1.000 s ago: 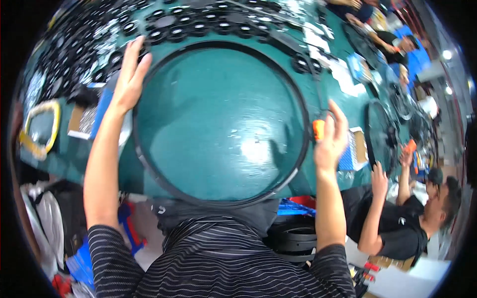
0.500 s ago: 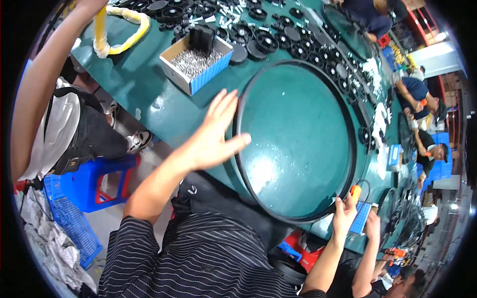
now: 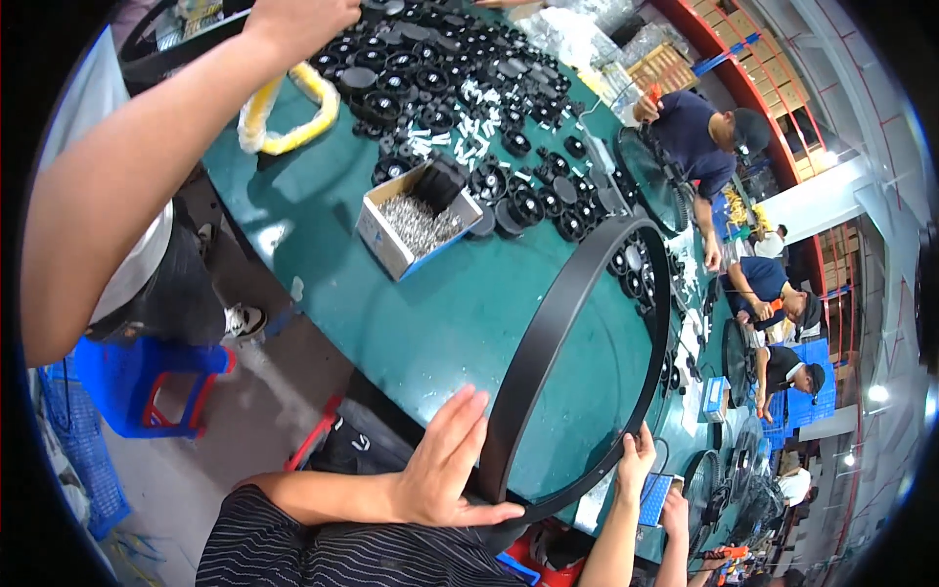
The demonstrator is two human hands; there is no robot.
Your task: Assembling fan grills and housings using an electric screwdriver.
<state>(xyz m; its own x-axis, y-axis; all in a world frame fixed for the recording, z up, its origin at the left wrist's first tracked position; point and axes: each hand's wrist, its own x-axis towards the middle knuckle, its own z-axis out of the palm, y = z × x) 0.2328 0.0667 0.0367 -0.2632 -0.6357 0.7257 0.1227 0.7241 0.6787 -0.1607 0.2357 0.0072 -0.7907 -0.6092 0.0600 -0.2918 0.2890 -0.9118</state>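
Note:
A large black hoop [image 3: 548, 338], a wide smooth band, stands tilted over the green table, its broad outer side facing left. My left hand [image 3: 445, 474] is at the hoop's near left edge, fingers stretched and thumb spread, the palm toward the band; whether it presses on the band I cannot tell. My right hand [image 3: 636, 458] grips the hoop's near right rim between thumb and fingers. Left of the hoop is an open cardboard box [image 3: 396, 249] of small metal screws [image 3: 421, 225], with a stack of black parts in it.
Black round parts [image 3: 425, 73] and white pieces [image 3: 469, 132] cover the far table [image 3: 391, 328]. A plastic-wrapped yellow loop [image 3: 303, 137] lies far left. Another person's arm [image 3: 166, 166] reaches in from the left. A co-worker's hand [image 3: 675, 514] is near my right forearm. A blue stool [image 3: 147, 391] stands left.
The hoop was nearly flat-on above the table; now it is tipped up, its broad side showing. Both hands have moved nearer to me with it. The view has swung.

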